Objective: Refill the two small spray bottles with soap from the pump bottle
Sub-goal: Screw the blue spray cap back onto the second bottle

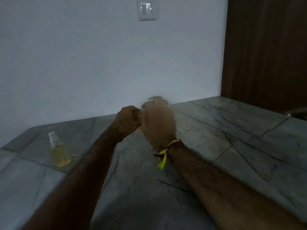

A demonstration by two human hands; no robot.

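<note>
One small spray bottle (59, 152), clear with yellow liquid and a white spray cap, stands upright on the grey stone counter (216, 138) at the left. My two hands meet in mid-air above the counter's middle. My right hand (157, 122), with a yellow thread at the wrist, is closed around the pump bottle; only its green pump head (155, 97) shows above my knuckles. My left hand (128, 120) is closed just left of it, touching it. A sliver of yellow between the hands suggests the second small spray bottle (138, 129), otherwise hidden.
A thin pale straw-like piece (76, 155) lies on the counter right of the standing bottle. A white wall with a light switch (146, 9) backs the counter. A dark wooden panel (265, 47) closes the right side, with a dark object (297, 113) at its foot.
</note>
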